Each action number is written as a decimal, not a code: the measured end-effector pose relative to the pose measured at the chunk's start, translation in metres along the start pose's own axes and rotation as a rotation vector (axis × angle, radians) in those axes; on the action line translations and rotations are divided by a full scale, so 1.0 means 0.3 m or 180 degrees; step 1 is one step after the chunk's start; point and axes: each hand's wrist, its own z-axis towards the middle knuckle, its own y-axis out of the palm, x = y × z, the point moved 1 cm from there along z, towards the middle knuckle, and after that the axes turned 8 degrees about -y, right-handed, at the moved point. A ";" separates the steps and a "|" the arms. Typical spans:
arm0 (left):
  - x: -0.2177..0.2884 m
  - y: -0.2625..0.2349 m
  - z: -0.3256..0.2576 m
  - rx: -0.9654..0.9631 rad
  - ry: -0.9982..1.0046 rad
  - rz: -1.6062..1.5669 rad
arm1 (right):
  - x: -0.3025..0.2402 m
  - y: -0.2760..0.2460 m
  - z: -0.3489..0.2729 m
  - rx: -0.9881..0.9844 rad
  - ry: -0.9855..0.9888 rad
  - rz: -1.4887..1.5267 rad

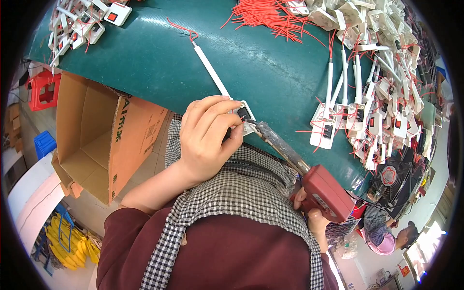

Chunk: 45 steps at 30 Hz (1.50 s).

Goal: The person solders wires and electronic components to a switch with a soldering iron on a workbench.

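Green mat covers workbench; edge runs just above person's lap. Left hand pinches one white switch module at bench edge. Right hand grips one red soldering gun, tip touching module. Open cardboard box left, below bench. Finished-module pile right; middle mat bare.

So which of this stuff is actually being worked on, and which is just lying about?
In use:
left hand
small white plastic switch part with white tube
right hand
red-handled soldering iron

Lying about:
loose red wires
heap of finished white parts
open brown cardboard box
red plastic stool
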 end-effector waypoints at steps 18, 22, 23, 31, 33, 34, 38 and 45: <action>-0.001 -0.005 -0.003 -0.0121 -0.0203 -0.0137 | -0.024 0.025 0.012 0.0223 0.0068 0.0034; -0.006 -0.003 -0.005 -0.0094 -0.0141 -0.0165 | -0.026 0.026 0.013 0.0220 0.0093 0.0071; -0.005 -0.004 -0.005 -0.0105 -0.0154 -0.0159 | -0.026 0.027 0.013 0.0222 0.0095 0.0069; -0.006 -0.013 -0.004 -0.0178 -0.0183 -0.0298 | -0.022 0.031 0.019 0.0172 0.0101 0.0121; -0.006 -0.014 -0.007 -0.0203 -0.0248 -0.0412 | -0.015 0.025 0.020 0.0137 0.0101 0.0099; -0.004 -0.015 -0.003 -0.0204 -0.0249 -0.0427 | -0.020 0.026 0.019 0.0122 0.0102 0.0059; -0.002 -0.017 0.002 -0.0211 -0.0252 -0.0446 | -0.021 0.028 0.019 0.0106 0.0071 0.0073; -0.003 -0.011 -0.008 -0.0201 -0.0316 -0.0445 | -0.005 0.016 0.006 0.0120 0.0043 0.0027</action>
